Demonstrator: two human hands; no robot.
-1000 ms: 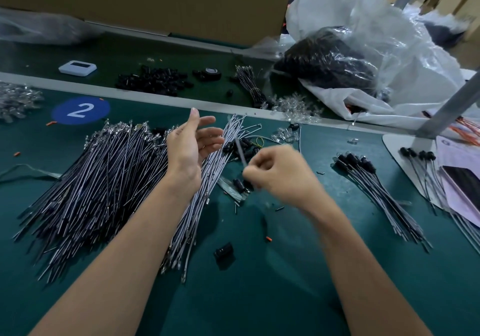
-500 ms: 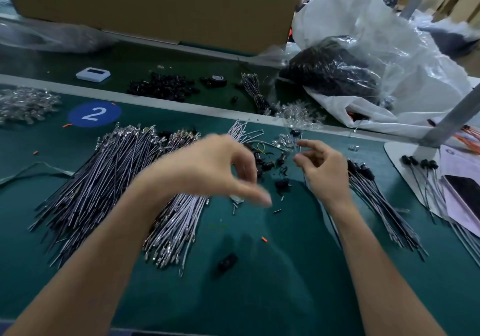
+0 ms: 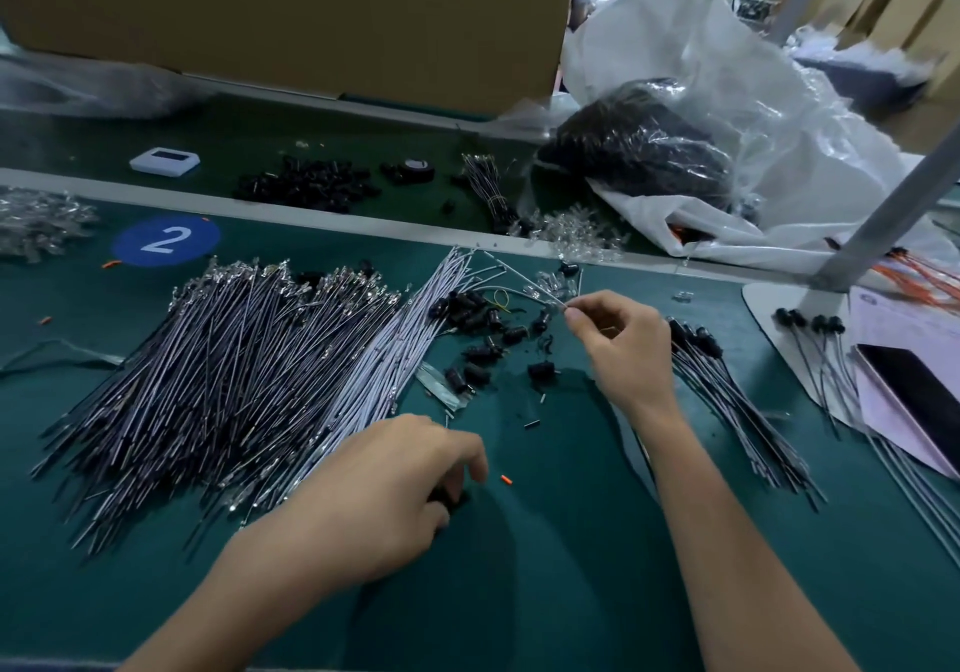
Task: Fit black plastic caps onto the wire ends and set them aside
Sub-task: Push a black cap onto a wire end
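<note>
Right hand [image 3: 621, 346] pinches a wire [image 3: 511, 272] by its tip; left hand [image 3: 384, 489] curls round a loose black cap [image 3: 451, 498] on the table [image 3: 545, 578], hands apart. Next, likely: line cap onto tip.

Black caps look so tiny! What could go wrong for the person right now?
1. The lone black cap under the left hand is small. It might slip from the curled fingers and skid off across the green mat.
2. The right hand pinches one thin wire beside the loose caps. Pulling it could snag or scatter them.
3. The left forearm lies close to the big wire pile and might nudge it.
</note>
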